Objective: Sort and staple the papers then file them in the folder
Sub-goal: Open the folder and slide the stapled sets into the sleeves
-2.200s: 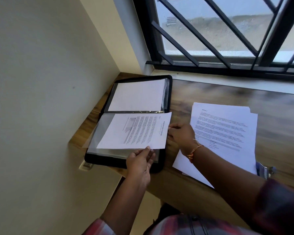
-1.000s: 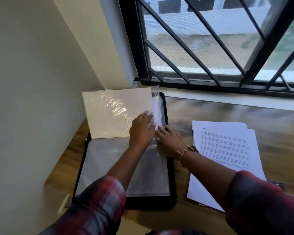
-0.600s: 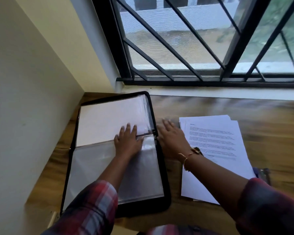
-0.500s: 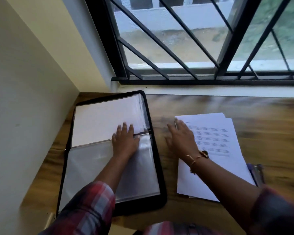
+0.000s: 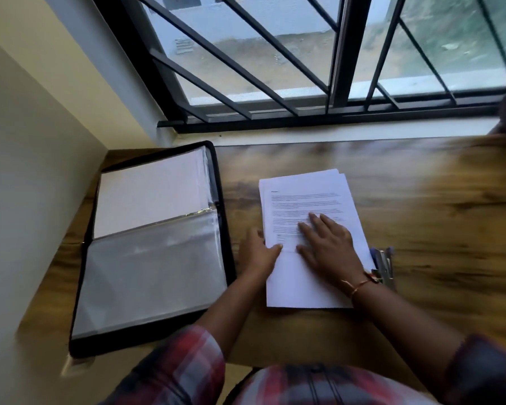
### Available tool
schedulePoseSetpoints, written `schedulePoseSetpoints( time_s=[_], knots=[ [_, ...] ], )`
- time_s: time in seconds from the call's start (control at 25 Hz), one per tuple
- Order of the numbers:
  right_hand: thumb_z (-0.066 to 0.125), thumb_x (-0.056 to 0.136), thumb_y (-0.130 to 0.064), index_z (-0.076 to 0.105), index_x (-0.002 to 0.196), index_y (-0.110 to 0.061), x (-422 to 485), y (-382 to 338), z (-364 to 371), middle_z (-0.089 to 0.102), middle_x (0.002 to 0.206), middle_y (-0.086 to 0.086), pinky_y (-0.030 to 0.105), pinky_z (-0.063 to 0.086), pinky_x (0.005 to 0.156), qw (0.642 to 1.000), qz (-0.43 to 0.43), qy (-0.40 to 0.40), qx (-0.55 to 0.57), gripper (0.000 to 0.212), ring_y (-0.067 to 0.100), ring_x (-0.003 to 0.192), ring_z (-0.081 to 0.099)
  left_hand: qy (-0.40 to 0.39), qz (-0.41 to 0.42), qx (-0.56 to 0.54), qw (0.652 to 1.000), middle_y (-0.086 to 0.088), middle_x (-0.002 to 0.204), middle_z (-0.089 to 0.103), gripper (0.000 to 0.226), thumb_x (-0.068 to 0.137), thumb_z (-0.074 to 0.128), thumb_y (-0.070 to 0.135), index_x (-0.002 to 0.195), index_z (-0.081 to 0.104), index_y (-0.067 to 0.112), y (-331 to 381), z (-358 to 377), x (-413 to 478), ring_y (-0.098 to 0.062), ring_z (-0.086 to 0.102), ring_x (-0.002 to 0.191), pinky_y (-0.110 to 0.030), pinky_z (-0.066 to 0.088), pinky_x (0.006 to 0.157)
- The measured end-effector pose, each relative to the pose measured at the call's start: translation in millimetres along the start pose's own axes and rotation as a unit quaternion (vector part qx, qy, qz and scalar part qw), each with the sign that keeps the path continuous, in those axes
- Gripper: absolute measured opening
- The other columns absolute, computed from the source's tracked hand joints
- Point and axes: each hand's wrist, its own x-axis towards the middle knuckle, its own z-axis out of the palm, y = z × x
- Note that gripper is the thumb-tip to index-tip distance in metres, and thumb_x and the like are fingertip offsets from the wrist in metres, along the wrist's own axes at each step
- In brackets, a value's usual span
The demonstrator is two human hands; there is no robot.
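paper stack [image 5: 307,194] lay on worktop [image 5: 421,214], at 3 o'clock of open folder [image 5: 155,276]; right hand [image 5: 330,249] lay flat on it, fingers straight, gripping nothing; left hand [image 5: 257,255] sat at stack's 9 o'clock edge, thumb on top, couldn't tell if it gripped

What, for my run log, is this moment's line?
left hand: pinches papers edge | right hand: flat on papers | folder: open
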Motion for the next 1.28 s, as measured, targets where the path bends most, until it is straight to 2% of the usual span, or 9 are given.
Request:
schedulePoseSetpoints(
  time_s=[0.12, 0.24, 0.36, 0.48, 0.56, 0.68, 0.88, 1.08, 1.28],
  knots=[
    [0.031, 0.093, -0.061, 0.055, 0.145, -0.023, -1, 3, 1, 0.043, 0.159, 0.011, 0.052, 0.029, 0.113, 1.0, -0.007, -0.006, 0.02, 0.069, 0.034, 0.147, 0.037, 0.049, -0.013, -0.083, 0.995, 0.006, 0.091, 0.067, 0.028, 0.083, 0.081, 0.022, 0.1, 0.059, 0.025, 4, 2, -7, -0.014, 0.066, 0.084, -0.044, 0.059, 0.084],
    [0.027, 0.091, -0.064, 0.047, 0.151, -0.023, 0, 4, -3, 0.033, 0.164, 0.011, 0.05, 0.021, 0.118, 0.999, -0.014, -0.021, 0.045, 0.075, 0.031, 0.153, 0.026, 0.061, 0.01, -0.099, 0.993, 0.01, 0.087, 0.069, 0.016, 0.088, 0.076, 0.025, 0.088, 0.062, 0.032, 8, 2, -16, -0.011, 0.066, 0.081, -0.043, 0.06, 0.082],
    [0.044, 0.094, -0.063, 0.039, 0.156, -0.021, 3, 4, -12, 0.024, 0.167, 0.013, 0.05, 0.021, 0.119, 0.996, 0.005, -0.01, 0.093, 0.074, 0.031, 0.156, 0.018, 0.08, 0.041, -0.105, 0.99, 0.012, 0.096, 0.071, 0.008, 0.091, 0.073, 0.034, 0.094, 0.067, 0.03, 11, 3, -30, -0.007, 0.067, 0.09, -0.036, 0.059, 0.082],
    [0.065, 0.092, -0.052, 0.039, 0.153, -0.011, 17, 6, -36, 0.029, 0.164, 0.018, 0.053, 0.031, 0.115, 0.99, -0.024, 0.076, 0.118, 0.079, 0.036, 0.152, 0.026, 0.116, 0.064, -0.136, 0.982, 0.006, 0.106, 0.069, 0.011, 0.093, 0.071, 0.029, 0.103, 0.069, 0.023, 14, 3, -40, -0.005, 0.066, 0.094, -0.029, 0.056, 0.082],
    [0.069, 0.089, -0.052, 0.034, 0.155, -0.009, 40, 9, -63, 0.027, 0.165, 0.016, 0.053, 0.028, 0.117, 0.985, -0.061, 0.093, 0.13, 0.086, 0.035, 0.154, 0.023, 0.103, 0.071, -0.197, 0.972, 0.005, 0.103, 0.071, 0.012, 0.096, 0.069, 0.021, 0.106, 0.068, 0.016, 17, 3, -48, -0.002, 0.067, 0.089, -0.024, 0.056, 0.078],
    [0.071, 0.088, -0.054, 0.032, 0.157, -0.016, 84, 10, -105, 0.033, 0.164, 0.01, 0.048, 0.026, 0.119, 0.988, -0.091, 0.013, 0.124, 0.088, 0.028, 0.153, 0.026, 0.079, 0.078, -0.231, 0.967, 0.0, 0.101, 0.073, 0.009, 0.097, 0.067, 0.015, 0.106, 0.065, 0.013, 18, 1, -57, -0.005, 0.069, 0.091, -0.019, 0.055, 0.076],
    [0.065, 0.089, -0.062, 0.04, 0.153, -0.028, 125, 21, -114, 0.053, 0.15, 0.002, 0.048, 0.042, 0.11, 0.976, -0.092, -0.17, 0.097, 0.076, 0.027, 0.135, 0.051, 0.077, 0.07, -0.214, 0.971, 0.001, 0.101, 0.071, 0.007, 0.096, 0.066, 0.013, 0.102, 0.065, 0.017, 14, 7, -58, -0.011, 0.067, 0.095, -0.019, 0.053, 0.077],
    [0.063, 0.092, -0.06, 0.07, 0.124, -0.026, 146, 17, -124, 0.067, 0.128, -0.001, 0.039, 0.049, 0.097, 0.966, -0.134, -0.208, 0.069, 0.047, 0.023, 0.116, 0.06, 0.095, 0.064, -0.198, 0.973, 0.008, 0.109, 0.068, 0.011, 0.097, 0.063, 0.008, 0.098, 0.062, 0.019, 15, 14, -63, -0.007, 0.064, 0.104, -0.011, 0.049, 0.076],
    [0.065, 0.096, -0.047, 0.065, 0.103, -0.022, 148, 16, -122, 0.061, 0.094, -0.008, 0.028, 0.042, 0.069, 0.96, -0.154, -0.229, 0.037, 0.026, 0.019, 0.093, 0.059, 0.072, 0.053, -0.193, 0.977, 0.009, 0.115, 0.066, 0.012, 0.094, 0.07, 0.018, 0.097, 0.063, 0.027, 5, 19, -64, -0.009, 0.063, 0.109, -0.018, 0.054, 0.082]
  ],
)
